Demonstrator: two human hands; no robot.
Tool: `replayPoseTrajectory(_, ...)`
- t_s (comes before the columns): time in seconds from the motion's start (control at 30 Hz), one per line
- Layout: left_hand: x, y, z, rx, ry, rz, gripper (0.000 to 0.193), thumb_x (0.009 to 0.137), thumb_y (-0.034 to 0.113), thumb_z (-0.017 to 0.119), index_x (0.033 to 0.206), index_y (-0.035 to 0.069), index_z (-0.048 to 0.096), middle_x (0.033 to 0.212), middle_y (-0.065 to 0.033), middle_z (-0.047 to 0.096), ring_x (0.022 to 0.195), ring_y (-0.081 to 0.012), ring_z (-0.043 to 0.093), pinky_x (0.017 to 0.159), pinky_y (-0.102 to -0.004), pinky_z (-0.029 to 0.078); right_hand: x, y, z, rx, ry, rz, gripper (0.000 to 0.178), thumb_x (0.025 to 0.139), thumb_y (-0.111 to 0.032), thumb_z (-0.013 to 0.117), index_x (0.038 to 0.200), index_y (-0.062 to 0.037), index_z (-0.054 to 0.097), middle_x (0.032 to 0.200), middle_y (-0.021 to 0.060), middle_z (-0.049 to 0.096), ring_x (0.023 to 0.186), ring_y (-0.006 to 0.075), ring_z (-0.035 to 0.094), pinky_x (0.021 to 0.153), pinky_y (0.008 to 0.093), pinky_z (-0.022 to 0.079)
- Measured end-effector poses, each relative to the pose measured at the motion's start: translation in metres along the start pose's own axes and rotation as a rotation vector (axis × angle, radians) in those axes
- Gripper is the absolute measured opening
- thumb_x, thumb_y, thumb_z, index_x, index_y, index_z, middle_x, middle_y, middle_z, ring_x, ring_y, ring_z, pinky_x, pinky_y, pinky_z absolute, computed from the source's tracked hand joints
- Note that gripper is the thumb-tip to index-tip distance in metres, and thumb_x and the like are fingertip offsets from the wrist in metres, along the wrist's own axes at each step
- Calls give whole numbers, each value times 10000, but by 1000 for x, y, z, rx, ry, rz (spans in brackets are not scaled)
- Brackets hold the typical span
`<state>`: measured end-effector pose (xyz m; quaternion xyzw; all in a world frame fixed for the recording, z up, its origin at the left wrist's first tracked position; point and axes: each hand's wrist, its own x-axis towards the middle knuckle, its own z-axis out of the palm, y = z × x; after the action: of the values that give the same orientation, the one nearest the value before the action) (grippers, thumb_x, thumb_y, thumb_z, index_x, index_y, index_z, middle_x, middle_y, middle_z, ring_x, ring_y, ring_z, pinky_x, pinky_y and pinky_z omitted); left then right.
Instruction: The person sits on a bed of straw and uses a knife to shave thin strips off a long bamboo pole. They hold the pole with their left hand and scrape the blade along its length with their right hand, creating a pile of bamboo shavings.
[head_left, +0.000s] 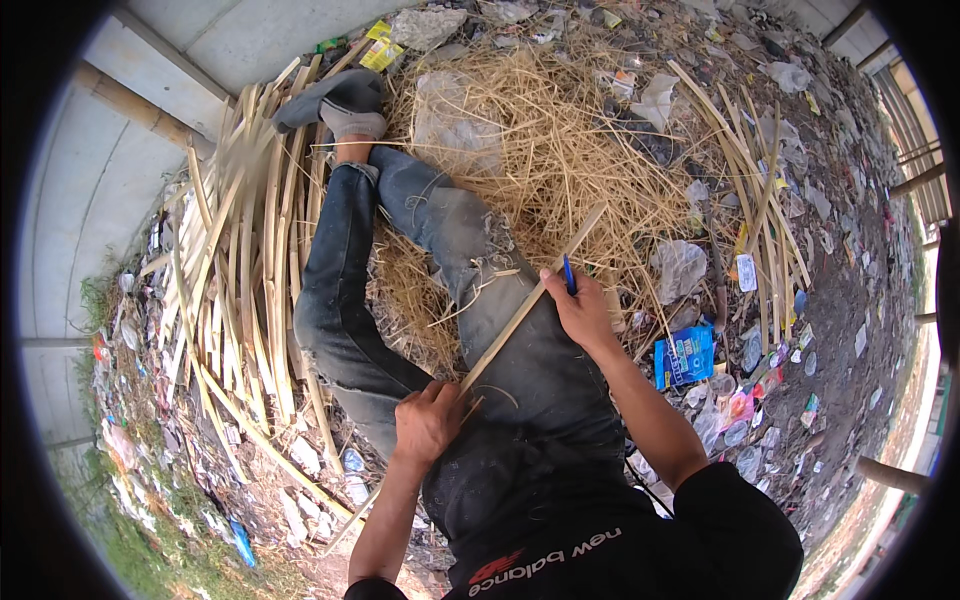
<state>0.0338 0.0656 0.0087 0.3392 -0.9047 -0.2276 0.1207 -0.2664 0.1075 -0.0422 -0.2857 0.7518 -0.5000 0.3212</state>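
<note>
A long, pale bamboo strip (511, 330) lies slantwise across my thighs in the worn dark jeans. Near my lap, my left hand (428, 418) is closed around its lower part. Farther up the strip, my right hand (582, 308) is closed on a blue-handled tool (569, 275), with the thumb side against the bamboo. Only the blue end of that tool shows; the rest is hidden by the hand and strip. The strip's far end points up over a heap of thin shavings (560, 130). A few shavings cling to my jeans.
Many split bamboo strips (255, 260) lie in a pile left of my legs. A smaller bundle (750, 190) rests at the far right. Litter, including a blue packet (685, 357), covers the ground. A concrete wall (90, 200) stands along the left.
</note>
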Motion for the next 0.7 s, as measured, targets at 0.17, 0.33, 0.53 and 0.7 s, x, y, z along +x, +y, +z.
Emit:
replayPoseTrajectory(0.17,0,-3,4,-42,2,-34,199,827,87,770,989,78,654,809,-108,669,697,-347,689,598,-433,551,-21,-25,0,-225,-78,-100,461,911,-456,767,822,-20,644,615,5,496,553,122,466,527,327,370)
replayPoseTrajectory(0.33,-3,-3,9,-100,-38,-57,220,855,145,762,1025,82,638,826,-142,692,702,-366,694,626,-451,559,-9,-13,-5,98,-179,114,420,937,-427,756,888,-22,658,632,-32,508,555,95,449,509,318,348)
replayPoseTrajectory(0.53,-30,-20,-26,-397,-221,-187,246,936,115,712,1163,34,664,817,-191,717,703,-379,714,623,-420,560,12,-35,-24,613,44,254,287,958,-328,757,849,-109,607,623,-87,446,479,13,363,432,227,241)
replayPoseTrajectory(0.7,-39,-38,-93,-443,-351,-332,191,965,148,708,1066,-12,683,768,-191,703,673,-307,730,598,-383,536,46,-31,-106,763,302,135,250,976,-286,722,877,-110,575,645,-49,476,469,48,375,430,242,262)
